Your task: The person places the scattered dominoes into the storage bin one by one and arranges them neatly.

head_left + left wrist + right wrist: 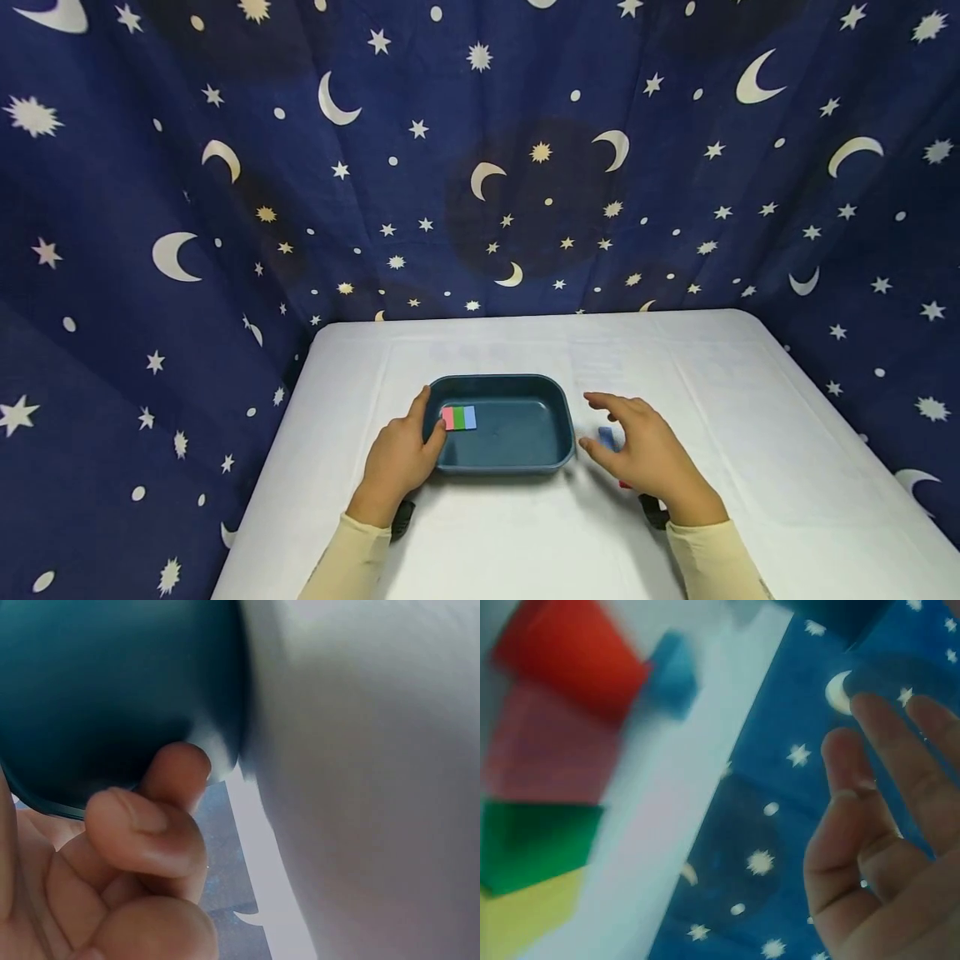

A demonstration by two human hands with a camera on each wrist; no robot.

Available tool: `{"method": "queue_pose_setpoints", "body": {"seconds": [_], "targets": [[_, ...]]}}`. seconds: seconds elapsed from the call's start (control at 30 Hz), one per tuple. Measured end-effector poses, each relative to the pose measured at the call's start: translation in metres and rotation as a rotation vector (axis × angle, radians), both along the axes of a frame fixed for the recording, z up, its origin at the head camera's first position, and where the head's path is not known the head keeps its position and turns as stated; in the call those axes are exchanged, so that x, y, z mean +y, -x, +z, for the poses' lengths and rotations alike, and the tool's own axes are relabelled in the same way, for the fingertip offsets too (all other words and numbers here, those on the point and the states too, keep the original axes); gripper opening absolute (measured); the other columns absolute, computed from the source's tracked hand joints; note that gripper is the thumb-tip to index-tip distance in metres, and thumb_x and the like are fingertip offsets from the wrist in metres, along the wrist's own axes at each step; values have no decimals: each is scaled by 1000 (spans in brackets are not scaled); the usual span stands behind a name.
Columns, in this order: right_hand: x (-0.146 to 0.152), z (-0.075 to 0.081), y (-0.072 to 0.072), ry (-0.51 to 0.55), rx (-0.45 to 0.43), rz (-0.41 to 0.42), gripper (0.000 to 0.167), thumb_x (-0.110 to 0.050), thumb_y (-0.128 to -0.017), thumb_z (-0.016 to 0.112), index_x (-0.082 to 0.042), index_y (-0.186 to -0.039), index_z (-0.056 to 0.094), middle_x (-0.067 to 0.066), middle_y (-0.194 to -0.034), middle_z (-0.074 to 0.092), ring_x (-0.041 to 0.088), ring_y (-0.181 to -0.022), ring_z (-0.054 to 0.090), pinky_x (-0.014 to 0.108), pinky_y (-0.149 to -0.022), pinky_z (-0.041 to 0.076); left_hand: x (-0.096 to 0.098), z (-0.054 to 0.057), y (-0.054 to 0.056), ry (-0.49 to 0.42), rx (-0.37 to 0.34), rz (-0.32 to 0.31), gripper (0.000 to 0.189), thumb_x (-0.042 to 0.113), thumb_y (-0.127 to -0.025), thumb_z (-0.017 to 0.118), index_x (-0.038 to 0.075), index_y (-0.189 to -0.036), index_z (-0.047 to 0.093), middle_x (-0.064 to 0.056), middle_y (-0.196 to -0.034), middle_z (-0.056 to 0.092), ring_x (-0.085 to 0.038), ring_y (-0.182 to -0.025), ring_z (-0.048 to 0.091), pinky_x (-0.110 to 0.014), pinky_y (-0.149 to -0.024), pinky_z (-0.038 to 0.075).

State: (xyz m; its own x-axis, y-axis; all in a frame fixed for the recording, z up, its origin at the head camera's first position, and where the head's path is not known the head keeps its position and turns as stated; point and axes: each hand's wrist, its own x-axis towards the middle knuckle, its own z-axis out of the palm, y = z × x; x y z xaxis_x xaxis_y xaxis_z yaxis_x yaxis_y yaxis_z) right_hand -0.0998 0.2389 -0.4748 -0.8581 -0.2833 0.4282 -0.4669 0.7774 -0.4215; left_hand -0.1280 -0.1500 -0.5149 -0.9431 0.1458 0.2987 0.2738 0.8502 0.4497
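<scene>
My left hand (401,454) grips the left side of a dark teal plastic tray (517,429), thumb at the rim. In the left wrist view its fingers (146,829) curl against the outside of the tray's wall (112,690). Inside the tray, near my thumb, lies a short row of pink, green and blue blocks (459,418). My right hand (648,454) is apart from the tray's right side, fingers spread and holding nothing. It partly hides a blue block (607,437). The right wrist view shows a red block (574,660), a pink block (551,746), a green block (540,844) and a yellow block (532,915).
A white cloth (787,467) covers the table. Behind and beside it hangs a dark blue curtain (420,83) patterned with moons and stars. Black wrist camera mounts (402,521) sit under both wrists.
</scene>
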Motion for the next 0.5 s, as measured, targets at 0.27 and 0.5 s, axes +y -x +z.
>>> {"method": "queue_pose_setpoints", "body": {"seconds": [0.27, 0.5], "targets": [[15, -25, 4, -30, -83, -73, 70, -32, -80, 92, -16, -143, 65, -1, -125, 73, 26, -105, 61, 49, -87, 49, 1, -1, 0, -2, -2, 2, 68, 43, -103, 63, 11, -160, 44, -12, -71, 68, -24, -61, 66, -44, -55, 51], [19, -37, 8, -37, -55, -99, 71, -27, -74, 95, -14, -138, 68, 1, -124, 74, 23, -103, 58, 47, -86, 48, 1, -3, 1, -11, -2, 1, 68, 42, -103, 64, 10, -160, 44, -11, -71, 68, -21, -61, 66, -42, -56, 51]]}}
